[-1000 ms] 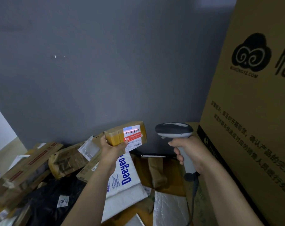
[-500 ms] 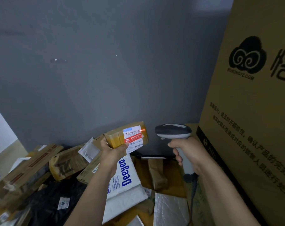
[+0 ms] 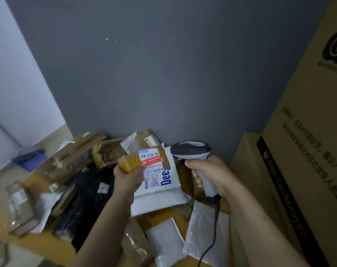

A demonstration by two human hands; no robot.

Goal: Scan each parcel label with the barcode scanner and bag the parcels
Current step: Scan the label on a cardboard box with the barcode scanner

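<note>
My left hand (image 3: 128, 175) grips the small tape-wrapped parcel (image 3: 132, 161) from below, with fingers and thumb curled round its near end. The parcel is raised clear of the pile and tilted, and its label (image 3: 151, 160) faces up toward me. The label is white, with a barcode along its top edge, a red band across the middle and a second barcode lower down.

My right hand (image 3: 210, 174) is closed round the handle of the barcode scanner (image 3: 190, 150), with the fingers wrapped fully about the grip. The scanner head sits above my right fist, just to the right of the parcel and apart from it, with its dark end turned toward the parcel. The cable (image 3: 214, 228) drops from the base of the handle alongside my right forearm.

Beneath my left hand lies a white mailer (image 3: 163, 187) with blue lettering. Left of my left forearm lies a black bag (image 3: 86, 199). Below my right hand lies a silver bubble mailer (image 3: 206, 234). A large cardboard box (image 3: 308, 151) stands to the right of my right arm. A grey wall (image 3: 163, 74) stands beyond both hands.
</note>
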